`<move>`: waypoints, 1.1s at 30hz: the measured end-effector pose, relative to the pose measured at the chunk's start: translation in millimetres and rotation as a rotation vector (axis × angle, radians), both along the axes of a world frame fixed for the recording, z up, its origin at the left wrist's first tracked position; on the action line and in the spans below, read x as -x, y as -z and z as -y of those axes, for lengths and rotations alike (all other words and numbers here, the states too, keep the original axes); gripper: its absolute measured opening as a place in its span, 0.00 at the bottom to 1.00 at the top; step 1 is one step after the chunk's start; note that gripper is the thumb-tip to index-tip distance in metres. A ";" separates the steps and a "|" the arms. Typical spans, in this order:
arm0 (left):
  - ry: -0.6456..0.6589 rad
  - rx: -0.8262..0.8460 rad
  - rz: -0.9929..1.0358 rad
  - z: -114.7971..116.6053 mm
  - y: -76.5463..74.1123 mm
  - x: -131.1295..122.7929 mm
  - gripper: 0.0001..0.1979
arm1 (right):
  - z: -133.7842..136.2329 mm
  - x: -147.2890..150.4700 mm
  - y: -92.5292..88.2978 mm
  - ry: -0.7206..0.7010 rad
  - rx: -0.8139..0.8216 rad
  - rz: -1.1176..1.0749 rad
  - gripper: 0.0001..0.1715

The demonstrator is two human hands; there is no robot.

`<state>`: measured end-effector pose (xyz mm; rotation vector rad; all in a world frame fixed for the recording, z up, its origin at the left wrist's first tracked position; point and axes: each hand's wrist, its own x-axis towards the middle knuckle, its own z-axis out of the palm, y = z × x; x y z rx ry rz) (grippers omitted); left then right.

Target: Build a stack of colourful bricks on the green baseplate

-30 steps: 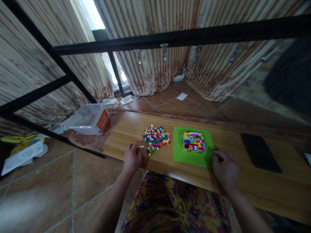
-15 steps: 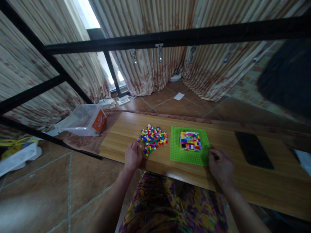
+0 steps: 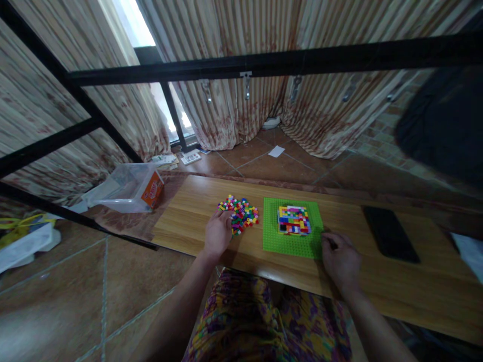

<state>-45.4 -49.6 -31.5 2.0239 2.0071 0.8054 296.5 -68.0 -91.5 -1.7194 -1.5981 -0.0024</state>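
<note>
A heap of small coloured toy bricks (image 3: 244,216) lies on the wooden table. My left hand (image 3: 219,234) reaches over the heap's near left side, fingers bent and close together among the bricks. Whatever is between those fingertips is hidden. To the right lies a green studded baseplate (image 3: 273,241) bearing a low, roughly square block of multicoloured bricks (image 3: 294,221). My right hand (image 3: 341,259) is curled at the baseplate's right edge near its front corner, thumb and forefinger closed on the edge.
A black phone-like slab (image 3: 390,234) lies on the wooden table (image 3: 188,216) at the right, with white paper (image 3: 468,254) beyond it. A clear plastic box (image 3: 128,188) with an orange label stands off the left end. A dark metal bar (image 3: 211,73) crosses behind the table.
My left hand has moved right and slightly forward, from beside the brick heap to over its left part. My right hand stays at the baseplate's edge. The view has shifted slightly.
</note>
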 end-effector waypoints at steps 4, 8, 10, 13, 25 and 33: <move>-0.001 0.000 0.024 -3.3 -1.4 1.3 0.18 | -0.5 -0.1 0.5 0.007 -0.001 0.006 0.16; -0.026 -0.015 0.093 3.8 -3.4 10.6 0.14 | 0.3 0.6 -0.2 0.011 0.010 0.009 0.16; -0.048 -0.019 0.137 12.7 -2.6 15.3 0.11 | 1.0 1.1 -0.9 0.008 0.009 0.009 0.16; -0.080 -0.014 0.164 31.9 2.3 19.7 0.06 | 1.5 1.3 -1.9 0.001 0.012 0.011 0.15; -0.102 0.094 -0.041 56.4 13.7 8.3 0.05 | 1.3 1.2 -2.7 0.022 0.027 -0.002 0.16; -0.068 0.001 -0.061 45.4 23.7 5.7 0.09 | 0.7 2.6 -3.9 0.022 0.020 -0.010 0.17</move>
